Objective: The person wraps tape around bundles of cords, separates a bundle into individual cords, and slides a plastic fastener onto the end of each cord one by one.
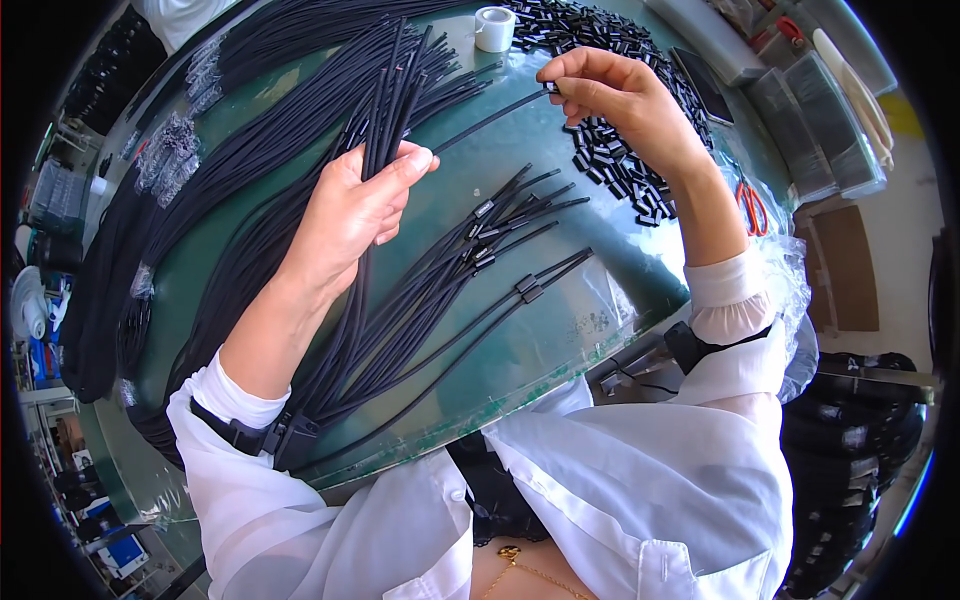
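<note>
My left hand [355,205] is closed round a bunch of thin black cables [393,105], their cut ends pointing up and away from me. One cable [490,122] leaves the bunch and runs right to my right hand [615,92]. Thumb and fingertips there pinch a small black sleeve [551,88] at that cable's end; whether the cable passes through it is too small to tell. Below my hands, more black cables [430,290] lie on the green table, several with black sleeves [528,288] near their ends.
A heap of loose black sleeves [620,165] spreads at the far right. Beside it stands a white tape roll [494,29]. Red-handled scissors [751,207] lie near the right edge, close to clear plastic boxes [835,120]. Long cable bundles [215,150] with plastic-wrapped parts cover the left side.
</note>
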The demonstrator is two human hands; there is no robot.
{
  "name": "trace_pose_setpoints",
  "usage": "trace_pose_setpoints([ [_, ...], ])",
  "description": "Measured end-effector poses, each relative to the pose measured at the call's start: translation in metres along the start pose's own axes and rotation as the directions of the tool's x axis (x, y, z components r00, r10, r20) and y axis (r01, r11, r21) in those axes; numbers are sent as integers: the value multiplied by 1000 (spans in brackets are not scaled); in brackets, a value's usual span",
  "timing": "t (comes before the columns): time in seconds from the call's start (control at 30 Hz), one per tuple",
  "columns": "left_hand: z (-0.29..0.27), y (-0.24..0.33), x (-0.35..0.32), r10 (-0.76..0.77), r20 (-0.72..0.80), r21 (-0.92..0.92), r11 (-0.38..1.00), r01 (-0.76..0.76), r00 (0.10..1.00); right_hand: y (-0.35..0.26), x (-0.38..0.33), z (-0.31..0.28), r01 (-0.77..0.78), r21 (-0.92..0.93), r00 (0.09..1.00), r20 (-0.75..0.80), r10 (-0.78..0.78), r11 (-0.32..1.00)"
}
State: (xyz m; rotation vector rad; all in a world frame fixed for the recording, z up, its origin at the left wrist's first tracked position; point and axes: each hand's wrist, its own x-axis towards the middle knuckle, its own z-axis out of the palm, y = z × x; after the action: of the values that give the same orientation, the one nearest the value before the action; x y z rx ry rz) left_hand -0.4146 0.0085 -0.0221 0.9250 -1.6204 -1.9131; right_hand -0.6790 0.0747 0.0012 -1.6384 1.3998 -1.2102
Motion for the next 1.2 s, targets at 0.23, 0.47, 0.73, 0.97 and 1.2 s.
trace_pose_setpoints([
  [0.23, 2, 2, -3, 11, 13, 36, 999, -12, 1000, -8, -10, -5, 31, -41, 999, -9, -32, 999],
  [0.47, 2, 1, -4, 36, 26, 44, 998, -37, 999, -8, -15, -4, 56, -91, 998, 1, -56, 994],
  [0.73, 19, 1, -1, 52, 99, 96, 993, -62, 994, -32, -29, 46, 31, -169, 991, 130, -9, 985],
  [0.97, 14, -6, 10, 218, 180, 280, 923, -262, 959, -30, -33, 31, -157, -44, 955, 249, 163, 987],
  [1.2, 11, -10, 12, 336, 79, 268, 900, -345, 938, 59, 13, -54, -24, -888, 1000, -30, -4, 460],
])
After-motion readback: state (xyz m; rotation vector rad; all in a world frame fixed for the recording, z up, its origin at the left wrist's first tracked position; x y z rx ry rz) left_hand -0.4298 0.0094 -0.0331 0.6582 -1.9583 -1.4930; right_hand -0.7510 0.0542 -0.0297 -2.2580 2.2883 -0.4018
